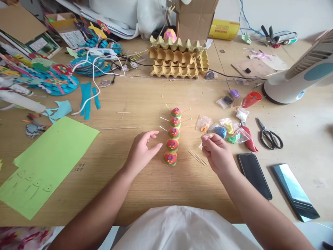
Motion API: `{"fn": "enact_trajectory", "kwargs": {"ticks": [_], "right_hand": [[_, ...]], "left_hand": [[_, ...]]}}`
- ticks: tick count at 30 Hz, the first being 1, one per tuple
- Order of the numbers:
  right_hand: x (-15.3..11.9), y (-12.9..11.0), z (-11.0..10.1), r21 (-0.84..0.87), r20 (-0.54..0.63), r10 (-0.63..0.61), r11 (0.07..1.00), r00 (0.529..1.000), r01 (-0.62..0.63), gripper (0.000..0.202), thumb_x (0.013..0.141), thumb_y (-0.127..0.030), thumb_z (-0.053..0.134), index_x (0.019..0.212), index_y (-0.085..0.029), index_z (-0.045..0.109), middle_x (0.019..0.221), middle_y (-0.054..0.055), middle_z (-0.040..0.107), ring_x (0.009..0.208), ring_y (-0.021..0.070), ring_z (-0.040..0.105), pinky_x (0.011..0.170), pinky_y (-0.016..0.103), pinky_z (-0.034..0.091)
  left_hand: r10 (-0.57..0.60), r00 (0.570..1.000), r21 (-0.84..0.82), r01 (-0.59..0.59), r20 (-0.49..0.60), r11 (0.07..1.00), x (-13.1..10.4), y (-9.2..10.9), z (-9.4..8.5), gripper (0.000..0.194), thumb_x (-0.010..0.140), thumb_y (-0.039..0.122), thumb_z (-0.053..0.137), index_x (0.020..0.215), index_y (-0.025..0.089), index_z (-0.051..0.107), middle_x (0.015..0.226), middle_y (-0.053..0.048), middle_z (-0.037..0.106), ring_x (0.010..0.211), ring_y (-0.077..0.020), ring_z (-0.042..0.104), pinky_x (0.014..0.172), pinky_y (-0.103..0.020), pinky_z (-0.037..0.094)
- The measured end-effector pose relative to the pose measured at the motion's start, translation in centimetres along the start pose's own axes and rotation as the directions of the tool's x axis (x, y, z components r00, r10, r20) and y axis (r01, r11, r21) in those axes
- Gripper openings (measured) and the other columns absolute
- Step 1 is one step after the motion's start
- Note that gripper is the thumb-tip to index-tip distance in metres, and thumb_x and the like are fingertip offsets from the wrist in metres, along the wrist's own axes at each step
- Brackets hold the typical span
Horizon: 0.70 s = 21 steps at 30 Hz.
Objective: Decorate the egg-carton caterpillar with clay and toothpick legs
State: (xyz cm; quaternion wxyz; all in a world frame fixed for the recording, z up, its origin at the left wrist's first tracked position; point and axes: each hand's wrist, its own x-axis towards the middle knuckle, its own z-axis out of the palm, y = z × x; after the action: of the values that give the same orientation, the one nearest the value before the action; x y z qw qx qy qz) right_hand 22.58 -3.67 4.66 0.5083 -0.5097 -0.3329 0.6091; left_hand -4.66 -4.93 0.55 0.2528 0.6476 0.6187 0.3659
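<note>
A strip of egg-carton domes [172, 145], painted red with green lower edges and small raised faces, runs away from me along the table. Toothpicks with pale ball tips [164, 119] stick out from both sides of the far domes; the third dome shows one only on its left. Just left of the strip, my left hand [145, 147] is open, thumb and fingers apart, touching nothing. To the right, my right hand [217, 151] pinches a toothpick with a pale ball tip [211, 135]; its stick is mostly hidden. Several bare toothpicks [197, 158] lie beside that hand.
Bags of coloured clay [221, 131], scissors [269, 135] and two phones [254, 175] lie at right, below a fan [293, 80]. Green paper [54, 163] and blue strips [85, 100] lie left. Egg cartons [177, 66] stand at the back.
</note>
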Motion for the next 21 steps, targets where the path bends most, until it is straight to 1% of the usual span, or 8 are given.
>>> {"fn": "enact_trajectory", "kwargs": {"ticks": [2,3,5,7,9,12,14,21], "right_hand": [[1.0,0.0,-0.1,-0.052,0.002,-0.03,0.998,1.0,0.03,0.037,0.072,-0.041,0.086,0.075,-0.021,0.055,0.066,-0.006,0.043,0.054,0.008,0.029,0.048,0.024,0.024],[1.5,0.2,-0.2,-0.075,0.0,-0.056,0.996,0.998,0.056,0.037,0.073,-0.042,0.086,0.074,-0.021,0.055,0.066,-0.006,0.044,0.053,0.0079,0.029,0.048,0.024,0.024],[2.4,0.6,-0.1,-0.111,0.009,-0.107,0.988,0.994,0.107,0.036,0.076,-0.043,0.084,0.074,-0.021,0.054,0.067,-0.006,0.045,0.054,0.008,0.03,0.049,0.025,0.026],[2.9,1.2,0.1,-0.129,0.015,-0.138,0.982,0.99,0.139,0.034,0.078,-0.043,0.081,0.076,-0.021,0.056,0.068,-0.006,0.046,0.056,0.0083,0.032,0.051,0.025,0.027],[3.1,1.7,0.4,-0.135,0.015,-0.146,0.98,0.989,0.147,0.031,0.079,-0.042,0.08,0.078,-0.02,0.058,0.07,-0.005,0.047,0.057,0.0085,0.033,0.051,0.025,0.027],[3.0,2.2,0.7,-0.134,0.008,-0.163,0.978,0.987,0.162,0.029,0.079,-0.041,0.081,0.078,-0.02,0.06,0.071,-0.005,0.049,0.058,0.0088,0.035,0.053,0.025,0.029],[2.9,2.5,0.8,-0.132,0.002,-0.188,0.973,0.982,0.187,0.029,0.078,-0.041,0.081,0.078,-0.02,0.061,0.072,-0.004,0.052,0.059,0.0094,0.038,0.054,0.025,0.031],[2.8,3.0,0.8,-0.136,-0.014,-0.215,0.968,0.977,0.211,0.025,0.08,-0.04,0.08,0.08,-0.021,0.063,0.075,-0.002,0.058,0.06,0.0102,0.042,0.053,0.025,0.033]], "left_hand": [[-0.007,1.0,0.012,0.007,0.03,1.0,0.7,-0.3,-0.5,0.041,0.082,0.032,0.074,0.121,0.022,0.07,0.109,-0.006,0.072,0.099,-0.0214,0.063,0.09,-0.036,0.049],[-0.02,0.999,0.011,0.02,0.034,1.0,1.1,-0.4,-0.6,0.039,0.082,0.033,0.073,0.12,0.023,0.071,0.107,-0.005,0.073,0.096,-0.0209,0.063,0.088,-0.035,0.049],[-0.066,0.998,-0.014,0.066,0.002,0.998,2.3,-0.7,-0.8,0.034,0.082,0.035,0.072,0.114,0.023,0.075,0.101,-0.005,0.074,0.085,-0.0186,0.061,0.079,-0.032,0.049],[-0.148,0.989,-0.058,0.149,0.019,0.987,3.8,-1.1,-0.8,0.032,0.084,0.037,0.071,0.111,0.022,0.077,0.097,-0.004,0.075,0.072,-0.0153,0.056,0.07,-0.03,0.046],[-0.181,0.982,-0.097,0.185,0.044,0.978,5.5,-1.5,-0.4,0.031,0.082,0.041,0.073,0.106,0.021,0.08,0.093,-0.004,0.076,0.066,-0.0139,0.053,0.066,-0.029,0.044],[-0.153,0.987,-0.108,0.159,0.056,0.981,7.6,-1.9,0.4,0.032,0.079,0.043,0.076,0.103,0.021,0.081,0.09,-0.004,0.077,0.066,-0.0142,0.053,0.067,-0.029,0.043],[-0.15,0.984,-0.135,0.162,0.093,0.978,8.6,-2.0,1.0,0.035,0.076,0.044,0.079,0.1,0.02,0.082,0.093,-0.005,0.079,0.071,-0.0159,0.057,0.069,-0.029,0.044],[-0.143,0.978,-0.21,0.174,0.152,0.962,9.8,-1.6,1.9,0.032,0.075,0.047,0.079,0.091,0.018,0.083,0.088,-0.007,0.08,0.08,-0.0208,0.066,0.075,-0.032,0.047]]}}
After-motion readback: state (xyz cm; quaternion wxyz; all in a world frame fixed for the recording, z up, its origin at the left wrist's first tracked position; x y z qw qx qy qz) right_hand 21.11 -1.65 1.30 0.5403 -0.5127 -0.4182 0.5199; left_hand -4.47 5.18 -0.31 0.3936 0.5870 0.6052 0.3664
